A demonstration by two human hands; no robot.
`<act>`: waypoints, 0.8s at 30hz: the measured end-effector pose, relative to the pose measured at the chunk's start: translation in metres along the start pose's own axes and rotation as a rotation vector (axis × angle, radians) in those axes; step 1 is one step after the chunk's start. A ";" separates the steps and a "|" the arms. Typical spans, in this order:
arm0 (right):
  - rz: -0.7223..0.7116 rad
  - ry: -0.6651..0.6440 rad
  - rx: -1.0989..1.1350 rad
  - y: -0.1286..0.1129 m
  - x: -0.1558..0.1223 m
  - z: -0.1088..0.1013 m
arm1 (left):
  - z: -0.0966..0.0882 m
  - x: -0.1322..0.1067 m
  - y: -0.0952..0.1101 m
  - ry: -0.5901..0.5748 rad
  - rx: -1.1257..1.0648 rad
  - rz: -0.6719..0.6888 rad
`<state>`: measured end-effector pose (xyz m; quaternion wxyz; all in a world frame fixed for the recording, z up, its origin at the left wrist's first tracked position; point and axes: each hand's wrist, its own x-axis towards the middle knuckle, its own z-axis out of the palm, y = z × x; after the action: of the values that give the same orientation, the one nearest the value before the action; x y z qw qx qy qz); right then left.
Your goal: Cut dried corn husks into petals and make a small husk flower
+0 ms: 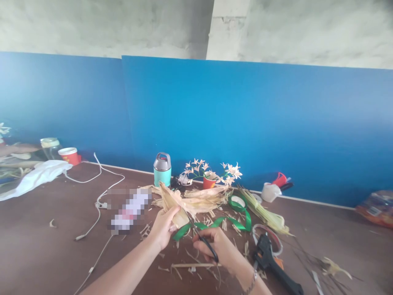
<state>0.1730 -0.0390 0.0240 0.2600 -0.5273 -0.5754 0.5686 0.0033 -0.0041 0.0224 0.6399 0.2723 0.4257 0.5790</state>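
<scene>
My left hand is closed on a pale dry corn husk piece and holds it a little above the brown table. My right hand grips black-handled scissors, their blades pointing up toward the husk. A green ribbon curls across the table just behind both hands. A pile of dry husks lies beyond it.
A black glue gun lies right of my right hand beside a tape ring. A teal flask, a red cup of husk flowers, white cables, a white cloth and scattered husk scraps are also on the table. A blue wall panel stands behind.
</scene>
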 end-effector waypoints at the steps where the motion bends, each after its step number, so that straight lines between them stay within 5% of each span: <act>1: 0.002 -0.004 -0.009 0.000 0.000 -0.001 | 0.000 0.000 0.001 -0.009 0.010 0.005; 12: -0.027 -0.094 -0.088 0.015 0.006 -0.014 | -0.010 0.007 0.008 -0.106 0.169 -0.086; 24: 0.023 -0.139 -0.119 0.003 -0.003 -0.019 | -0.017 0.009 0.011 -0.127 0.169 -0.120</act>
<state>0.1915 -0.0346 0.0265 0.1813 -0.5078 -0.6185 0.5716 -0.0167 0.0041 0.0212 0.6738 0.3356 0.4470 0.4832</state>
